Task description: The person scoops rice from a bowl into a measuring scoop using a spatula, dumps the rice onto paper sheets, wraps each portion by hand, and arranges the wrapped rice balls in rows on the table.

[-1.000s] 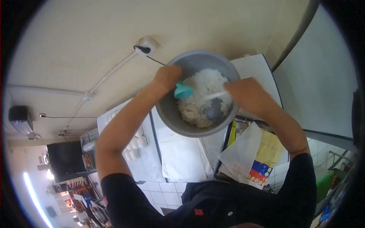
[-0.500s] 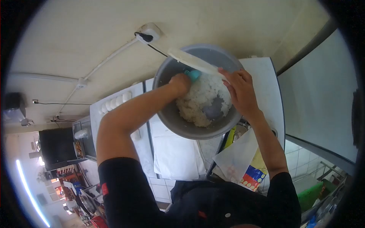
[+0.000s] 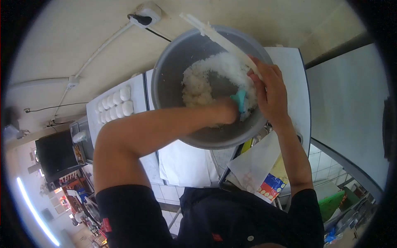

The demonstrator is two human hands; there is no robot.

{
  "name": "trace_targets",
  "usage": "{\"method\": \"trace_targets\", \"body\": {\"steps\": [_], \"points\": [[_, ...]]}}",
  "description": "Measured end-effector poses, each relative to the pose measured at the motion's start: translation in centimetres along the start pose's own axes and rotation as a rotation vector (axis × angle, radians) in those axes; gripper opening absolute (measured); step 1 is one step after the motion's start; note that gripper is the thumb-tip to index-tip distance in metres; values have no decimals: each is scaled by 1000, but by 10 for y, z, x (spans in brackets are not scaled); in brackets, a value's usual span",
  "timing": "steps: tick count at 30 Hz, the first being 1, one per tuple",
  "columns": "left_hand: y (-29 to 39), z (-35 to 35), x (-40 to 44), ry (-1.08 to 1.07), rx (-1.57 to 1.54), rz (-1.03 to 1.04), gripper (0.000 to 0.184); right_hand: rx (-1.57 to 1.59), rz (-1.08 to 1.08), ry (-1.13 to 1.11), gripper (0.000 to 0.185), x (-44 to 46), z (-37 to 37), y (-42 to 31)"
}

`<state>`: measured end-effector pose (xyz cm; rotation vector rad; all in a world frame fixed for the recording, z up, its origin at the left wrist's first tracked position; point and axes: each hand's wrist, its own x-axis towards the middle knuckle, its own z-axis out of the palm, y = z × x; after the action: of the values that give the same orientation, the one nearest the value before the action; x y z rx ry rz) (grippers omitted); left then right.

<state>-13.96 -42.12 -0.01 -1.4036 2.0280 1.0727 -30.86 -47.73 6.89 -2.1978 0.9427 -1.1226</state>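
Note:
A large grey basin (image 3: 165, 82) holds a white, crumbly mass (image 3: 196, 84) that looks like rice, heaped in a ring around a bare patch. My left hand (image 3: 226, 110) is down in the basin, closed on a teal scraper (image 3: 239, 100) that touches the right part of the mass. The fingers of that hand are blurred and partly hidden. My right hand (image 3: 271, 89), at the right rim, grips a long, pale board-like piece (image 3: 225, 43). It slants up and left over the basin, with white bits stuck to its far end.
Several round white pieces (image 3: 118, 99) sit in rows on the table at left. White sheets (image 3: 186, 163) lie in front of the basin, beside a tray with a translucent sheet (image 3: 256, 161) and a colourful packet (image 3: 273, 186). A plug and socket (image 3: 147, 16) are on the wall.
My left hand has swept the teal scraper from the basin's upper left to its right side. The pale piece has tipped more steeply upward, and the white mass has shifted. The view has moved slightly.

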Motion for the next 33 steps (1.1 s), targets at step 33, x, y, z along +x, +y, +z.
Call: {"method": "trace_targets", "body": {"steps": [33], "points": [[10,-28,-209,322,-1171,-271,40,-86,251,-303,46,-98,-34,-102]]}}
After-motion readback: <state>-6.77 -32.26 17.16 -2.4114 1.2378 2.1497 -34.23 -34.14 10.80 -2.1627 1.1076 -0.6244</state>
